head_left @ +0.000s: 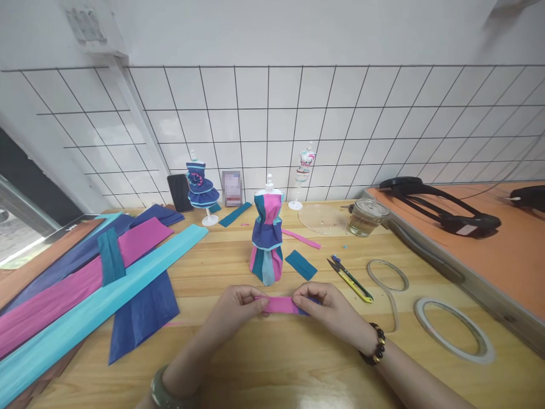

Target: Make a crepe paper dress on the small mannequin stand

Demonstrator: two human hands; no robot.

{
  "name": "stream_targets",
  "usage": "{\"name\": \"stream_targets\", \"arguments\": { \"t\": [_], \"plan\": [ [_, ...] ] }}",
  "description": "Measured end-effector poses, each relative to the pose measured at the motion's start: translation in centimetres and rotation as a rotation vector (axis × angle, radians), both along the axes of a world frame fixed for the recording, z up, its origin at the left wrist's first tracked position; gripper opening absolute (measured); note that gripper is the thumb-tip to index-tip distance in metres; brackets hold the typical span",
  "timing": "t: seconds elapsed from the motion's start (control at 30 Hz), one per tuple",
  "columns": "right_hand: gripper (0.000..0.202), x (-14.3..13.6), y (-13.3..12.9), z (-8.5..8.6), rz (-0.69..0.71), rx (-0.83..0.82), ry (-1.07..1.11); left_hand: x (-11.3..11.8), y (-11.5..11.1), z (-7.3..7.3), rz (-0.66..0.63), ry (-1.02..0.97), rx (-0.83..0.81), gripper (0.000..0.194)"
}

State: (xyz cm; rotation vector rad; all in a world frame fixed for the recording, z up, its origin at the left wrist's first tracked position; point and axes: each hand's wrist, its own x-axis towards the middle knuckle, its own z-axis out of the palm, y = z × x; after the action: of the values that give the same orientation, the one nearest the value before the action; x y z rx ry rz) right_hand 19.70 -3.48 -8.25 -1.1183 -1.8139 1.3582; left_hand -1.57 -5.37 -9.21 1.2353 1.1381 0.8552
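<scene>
Between my two hands a pink strip of crepe paper [280, 305] is stretched level just above the table, with a dark blue part showing at its right end. My left hand [238, 309] pinches the left end between thumb and fingers. Near the right end, my right hand [326, 304] pinches the strip where pink meets blue. Right behind it stands a small dress form [267, 238] in a pink, teal and blue paper dress. A teal paper piece [301, 264] lies flat to its right, and a thin pink strip [304, 238] lies behind that.
Long crepe paper sheets [157, 264] overlap on the left. Yellow-handled thread snips [351, 281] and tape rolls [453, 329] lie on the right. A lidded cup [368, 216], a second dressed form [202, 184], another small form [304, 173] and a phone [180, 192] stand along the back.
</scene>
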Motion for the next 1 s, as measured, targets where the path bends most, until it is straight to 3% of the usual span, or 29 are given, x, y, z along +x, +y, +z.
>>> {"name": "stream_targets", "arguments": {
  "t": [0.3,1.0],
  "plan": [
    [0.031,0.4,0.4,-0.2,0.001,-0.015,-0.024,-0.5,0.3,-0.3,0.049,-0.014,-0.014,0.025],
    [0.038,1.4,1.4,-0.3,-0.112,-0.215,0.169,-0.9,0.7,0.0,0.168,-0.060,0.011,0.027]
  ]
}}
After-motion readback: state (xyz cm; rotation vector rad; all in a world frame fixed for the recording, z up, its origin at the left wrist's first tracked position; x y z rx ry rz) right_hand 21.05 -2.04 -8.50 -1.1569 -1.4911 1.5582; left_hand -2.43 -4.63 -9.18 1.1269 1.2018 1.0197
